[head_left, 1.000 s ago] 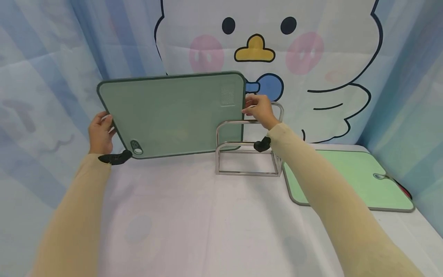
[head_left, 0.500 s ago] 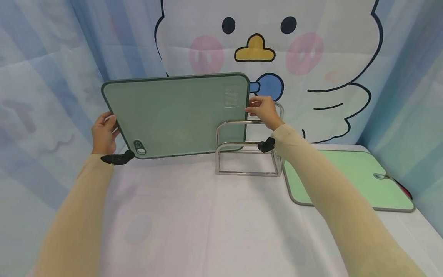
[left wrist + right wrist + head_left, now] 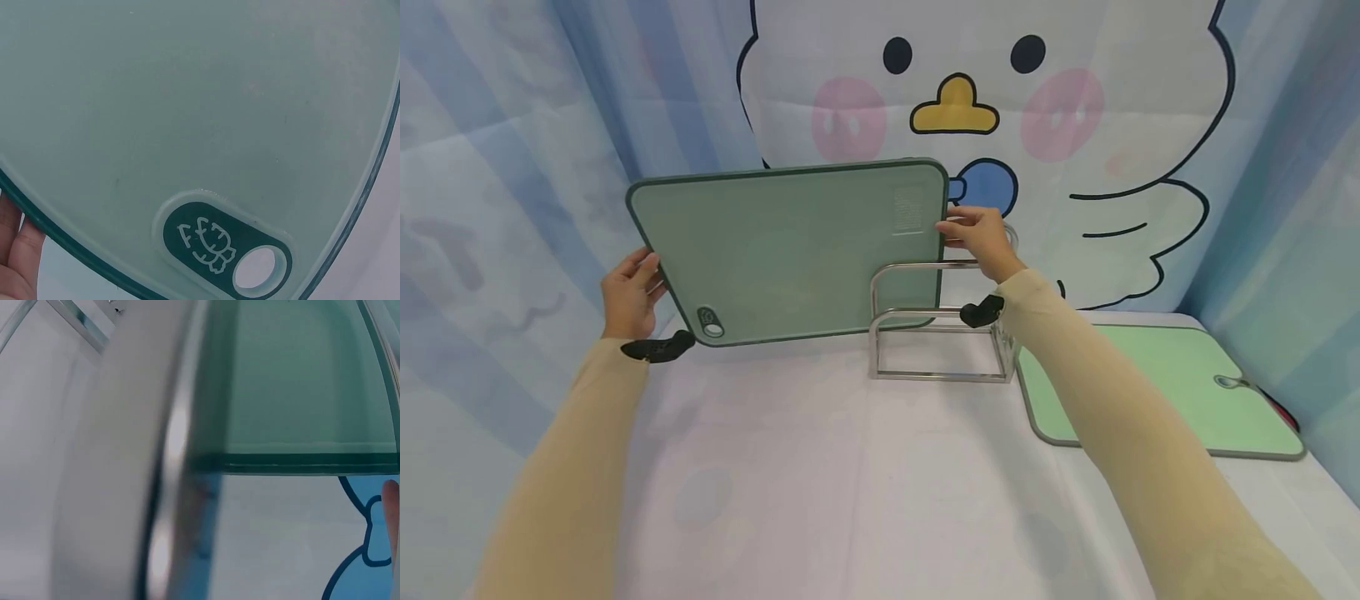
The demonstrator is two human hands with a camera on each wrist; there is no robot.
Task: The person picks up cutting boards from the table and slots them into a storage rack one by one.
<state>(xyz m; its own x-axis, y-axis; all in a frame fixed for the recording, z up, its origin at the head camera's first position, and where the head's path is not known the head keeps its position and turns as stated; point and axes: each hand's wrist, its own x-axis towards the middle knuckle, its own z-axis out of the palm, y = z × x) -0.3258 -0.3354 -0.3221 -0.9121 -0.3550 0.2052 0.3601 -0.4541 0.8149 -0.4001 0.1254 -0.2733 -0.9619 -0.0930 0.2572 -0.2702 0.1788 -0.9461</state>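
Note:
A grey-green cutting board (image 3: 797,250) with a dark green rim stands on its long edge, slightly tilted. A round hole and a vegetable picture mark its lower left corner, seen large in the left wrist view. My left hand (image 3: 628,296) holds the board's left edge, fingers partly hidden behind it. At the right edge my right hand (image 3: 985,237) pinches the rim. The board's right end lies between the bars of a metal rack (image 3: 940,377). In the right wrist view a blurred rack bar (image 3: 175,425) crosses in front of the board. Whether the board touches the rack's base is unclear.
A light green board (image 3: 1172,383) with a grey rim lies flat to the right of the rack, partly behind the right sleeve (image 3: 1120,417). Something small, red and black, shows by its far corner. White cloth (image 3: 790,483) covers the table; a printed curtain (image 3: 850,50) hangs behind.
Both hands have moved a little to the right, carrying the cutting board further between the rack's bars. The rack and the light green board have stayed in place.

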